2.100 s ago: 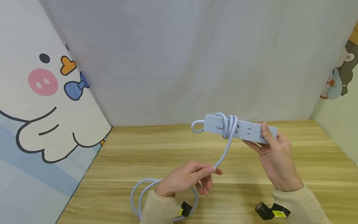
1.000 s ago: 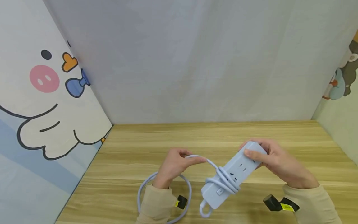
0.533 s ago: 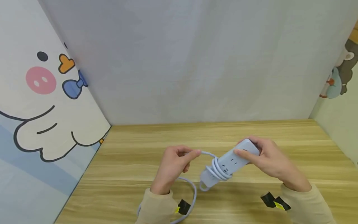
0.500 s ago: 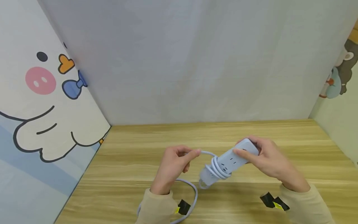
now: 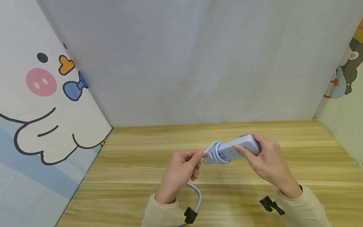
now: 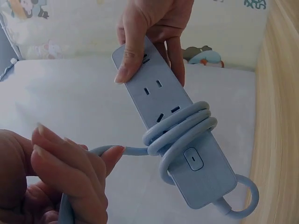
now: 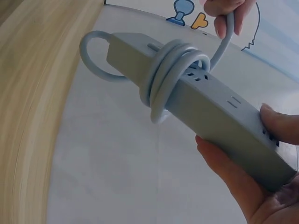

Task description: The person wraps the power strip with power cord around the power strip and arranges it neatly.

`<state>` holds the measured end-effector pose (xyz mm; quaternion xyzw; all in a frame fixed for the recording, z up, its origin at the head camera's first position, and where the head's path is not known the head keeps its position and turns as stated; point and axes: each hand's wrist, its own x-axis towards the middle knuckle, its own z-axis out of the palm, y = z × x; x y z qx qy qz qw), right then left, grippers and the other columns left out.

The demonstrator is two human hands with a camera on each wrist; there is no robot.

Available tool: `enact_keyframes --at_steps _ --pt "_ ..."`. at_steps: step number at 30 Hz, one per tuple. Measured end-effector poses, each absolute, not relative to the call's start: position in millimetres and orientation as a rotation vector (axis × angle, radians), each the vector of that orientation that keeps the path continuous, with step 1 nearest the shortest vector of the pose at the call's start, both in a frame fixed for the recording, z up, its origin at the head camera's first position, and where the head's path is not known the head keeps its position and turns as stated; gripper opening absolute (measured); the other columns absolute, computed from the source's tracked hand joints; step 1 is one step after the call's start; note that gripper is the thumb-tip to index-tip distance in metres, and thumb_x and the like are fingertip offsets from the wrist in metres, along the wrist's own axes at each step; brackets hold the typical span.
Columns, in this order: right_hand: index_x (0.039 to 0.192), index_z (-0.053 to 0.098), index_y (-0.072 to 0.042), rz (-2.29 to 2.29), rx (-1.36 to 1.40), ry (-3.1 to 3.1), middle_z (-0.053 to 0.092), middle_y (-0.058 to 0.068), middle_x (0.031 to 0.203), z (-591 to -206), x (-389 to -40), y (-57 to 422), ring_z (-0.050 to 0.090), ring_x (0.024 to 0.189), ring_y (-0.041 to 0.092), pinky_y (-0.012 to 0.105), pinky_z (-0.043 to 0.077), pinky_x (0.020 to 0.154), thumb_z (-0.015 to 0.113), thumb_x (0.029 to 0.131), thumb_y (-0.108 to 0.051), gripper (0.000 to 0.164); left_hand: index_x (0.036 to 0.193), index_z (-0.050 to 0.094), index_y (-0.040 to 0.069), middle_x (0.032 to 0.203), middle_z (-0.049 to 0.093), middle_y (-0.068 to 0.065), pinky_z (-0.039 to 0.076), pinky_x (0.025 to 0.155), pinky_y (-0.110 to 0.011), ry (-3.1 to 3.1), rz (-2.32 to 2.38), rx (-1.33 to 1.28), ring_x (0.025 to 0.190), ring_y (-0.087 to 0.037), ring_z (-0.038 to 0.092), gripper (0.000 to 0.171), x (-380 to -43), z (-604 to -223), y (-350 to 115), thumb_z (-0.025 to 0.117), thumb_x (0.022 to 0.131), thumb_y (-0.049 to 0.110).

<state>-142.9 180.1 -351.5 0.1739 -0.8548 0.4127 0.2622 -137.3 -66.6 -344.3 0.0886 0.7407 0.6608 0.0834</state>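
My right hand (image 5: 265, 160) grips the far end of a pale blue power strip (image 6: 161, 88), thumb on the socket face and fingers behind it. The strip is held above the table. Its own cord (image 7: 163, 77) is wound in several turns around the strip near the switch (image 6: 193, 158). Leading off these turns, the cord runs to my left hand (image 5: 184, 167), which pinches it between thumb and fingers just left of the strip. At the switch end, a small loop of cord leaves the strip, as the left wrist view shows.
The cord's slack curves down by my left wrist onto the wooden table (image 5: 119, 176). A pale back wall (image 5: 210, 63) rises behind the table. On the left stands a panel with a cartoon bird (image 5: 42, 82), on the right another printed panel (image 5: 340, 107).
The strip has risen from a downward slant to nearly level, its switch end swinging up toward my left hand. More cord turns lie around it than two seconds ago. My left hand still pinches the cord.
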Motion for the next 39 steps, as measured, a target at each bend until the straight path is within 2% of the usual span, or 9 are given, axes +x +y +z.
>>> enact_keyframes --at_steps 4,10,12,21,33,39 --pt "0.103 0.068 -0.002 1.096 0.47 -2.227 0.073 0.012 0.079 -355 -145 178 0.057 0.06 0.001 0.017 0.046 0.047 0.084 0.079 -0.002 0.028 0.104 0.073 -0.005 0.063 0.053 0.0 0.039 0.046 -0.018 2.227 1.955 0.299 0.047 -0.007 0.045 0.031 -136 -342 -63 0.061 0.103 0.023" --pt "0.103 0.068 0.001 1.079 0.469 -2.145 0.073 0.012 0.079 -361 -150 173 0.058 0.062 0.002 0.014 0.046 0.051 0.086 0.075 0.001 0.033 0.08 0.069 0.0 0.053 0.05 0.0 0.038 0.044 -0.019 2.336 1.871 0.322 0.044 -0.008 0.046 0.034 -133 -343 -58 0.061 0.103 0.025" --pt "0.103 0.068 0.001 1.084 0.462 -2.129 0.074 0.012 0.08 -363 -151 171 0.058 0.062 0.002 0.014 0.046 0.052 0.086 0.075 0.002 0.033 0.077 0.067 0.001 0.054 0.051 0.0 0.039 0.044 -0.019 2.366 1.857 0.341 0.044 -0.008 0.047 0.036 -132 -344 -56 0.062 0.103 0.025" --pt "0.103 0.069 0.002 1.129 0.448 -2.041 0.074 0.013 0.081 -367 -154 167 0.058 0.062 -0.004 0.013 0.046 0.05 0.087 0.074 0.004 0.035 0.08 0.071 0.003 0.058 0.051 0.0 0.04 0.044 -0.018 2.435 1.844 0.409 0.046 -0.007 0.048 0.035 -130 -346 -50 0.063 0.102 0.028" --pt "0.107 0.068 0.002 1.175 0.521 -2.035 0.074 0.012 0.084 -370 -160 167 0.058 0.061 -0.003 0.013 0.047 0.049 0.084 0.075 0.007 0.036 0.086 0.074 0.002 0.063 0.053 -0.003 0.038 0.044 -0.017 2.473 1.951 0.46 0.046 -0.005 0.047 0.03 -128 -349 -46 0.061 0.103 0.023" --pt "0.106 0.068 0.002 1.124 0.618 -2.079 0.075 0.012 0.086 -371 -160 174 0.061 0.066 0.0 0.013 0.049 0.052 0.086 0.072 0.008 0.039 0.105 0.075 -0.004 0.068 0.057 -0.01 0.038 0.045 -0.016 2.421 2.131 0.423 0.048 -0.004 0.046 0.026 -129 -348 -43 0.06 0.104 0.017"
